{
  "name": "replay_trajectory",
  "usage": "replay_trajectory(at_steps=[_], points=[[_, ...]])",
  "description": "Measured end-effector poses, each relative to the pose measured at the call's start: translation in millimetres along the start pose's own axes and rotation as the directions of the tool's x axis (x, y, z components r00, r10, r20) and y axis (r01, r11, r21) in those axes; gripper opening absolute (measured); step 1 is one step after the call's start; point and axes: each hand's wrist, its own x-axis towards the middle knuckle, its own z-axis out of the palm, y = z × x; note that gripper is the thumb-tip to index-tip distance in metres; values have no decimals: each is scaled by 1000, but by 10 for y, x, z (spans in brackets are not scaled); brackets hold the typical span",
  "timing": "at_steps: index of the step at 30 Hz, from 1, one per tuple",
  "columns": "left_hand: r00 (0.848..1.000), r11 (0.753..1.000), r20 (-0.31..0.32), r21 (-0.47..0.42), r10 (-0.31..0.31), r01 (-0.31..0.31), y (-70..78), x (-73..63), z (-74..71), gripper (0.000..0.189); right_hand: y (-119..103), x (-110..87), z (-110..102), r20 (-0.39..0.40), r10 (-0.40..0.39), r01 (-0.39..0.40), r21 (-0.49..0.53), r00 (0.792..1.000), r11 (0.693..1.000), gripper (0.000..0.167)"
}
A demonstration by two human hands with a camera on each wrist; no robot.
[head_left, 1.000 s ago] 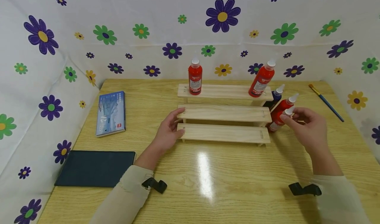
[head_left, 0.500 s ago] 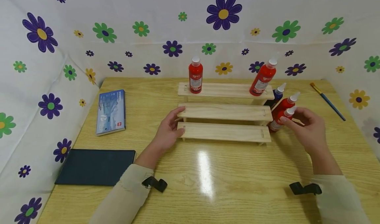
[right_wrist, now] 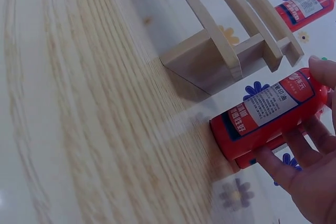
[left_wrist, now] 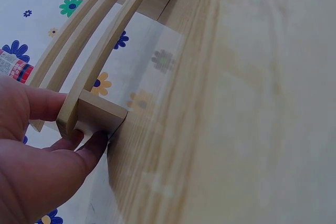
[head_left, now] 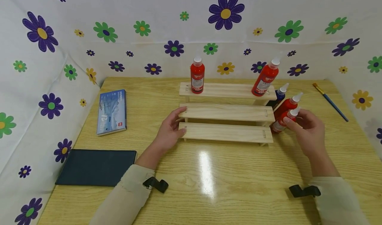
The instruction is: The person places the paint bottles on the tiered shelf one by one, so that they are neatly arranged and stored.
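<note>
Fingers, right hand [head_left: 311, 130]: pinching the upper body of a red plastic bottle with a white nozzle [head_left: 279, 123], apparently standing on the pale wood-grain tabletop [head_left: 238, 185], just beside the right end of a pale wooden three-tier rack [head_left: 225, 132]. Fingers, left hand [head_left: 167, 135]: curled onto the rack's left end. Behind the pinched bottle: a second red bottle [head_left: 285, 106], then a dark blue bottle [head_left: 280, 95]. Step in hand, by judgement: steadying the rack while handling the bottle alongside. Called for next, whether lifting or releasing: a steady rack, and clearance from the second bottle.
</note>
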Motion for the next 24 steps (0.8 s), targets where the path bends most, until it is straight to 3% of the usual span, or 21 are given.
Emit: replay_trajectory(at_steps=[5, 17, 24], points=[[1000, 1000, -2, -4, 1, -1, -1, -1, -2, 73, 7, -8, 12, -17, 4, -2, 111, 1000, 994, 34], [1000, 1000, -5, -18, 15, -15, -12, 2, -2, 74, 21, -16, 47, -37, -13, 25, 358, 999, 934, 29], [1000, 999, -11, -35, 14, -15, -21, 15, 6, 74, -69, -64, -19, -8, -13, 15, 401, 1000, 916, 29]])
